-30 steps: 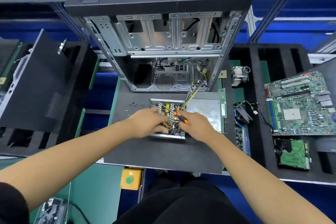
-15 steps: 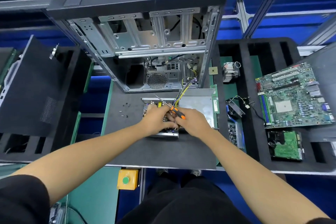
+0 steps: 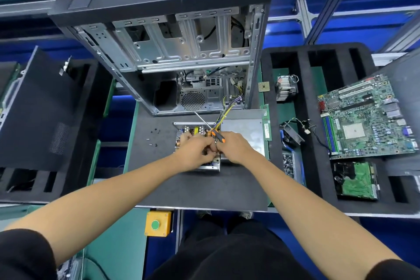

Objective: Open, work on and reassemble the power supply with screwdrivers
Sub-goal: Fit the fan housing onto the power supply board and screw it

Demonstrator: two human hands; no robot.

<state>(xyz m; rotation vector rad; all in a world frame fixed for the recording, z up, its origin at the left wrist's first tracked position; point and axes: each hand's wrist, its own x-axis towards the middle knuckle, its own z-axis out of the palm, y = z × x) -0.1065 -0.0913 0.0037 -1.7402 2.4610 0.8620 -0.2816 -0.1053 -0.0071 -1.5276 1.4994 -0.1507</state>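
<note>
The open power supply (image 3: 195,128) lies on a black mat (image 3: 200,188), its circuit board and coils exposed and coloured wires running up into the case. Its grey metal lid (image 3: 241,129) lies just to the right. My left hand (image 3: 195,152) reaches into the power supply with fingers curled round its inner parts. My right hand (image 3: 234,146) meets it there and grips an orange-and-black screwdriver (image 3: 218,135), whose shaft points up-left, away from the board. Several small screws (image 3: 154,136) lie loose on the mat to the left.
An open computer case (image 3: 181,41) stands behind the mat. A black foam tray on the right holds a motherboard (image 3: 368,120), hard drive (image 3: 356,180), cooler (image 3: 286,88) and fan (image 3: 292,135). A black side panel (image 3: 41,109) leans at left. A yellow button box (image 3: 158,224) sits below the table edge.
Both hands have stayed over the power supply and drawn closer together. The screwdriver shaft remains raised toward the case. The view shifted slightly.
</note>
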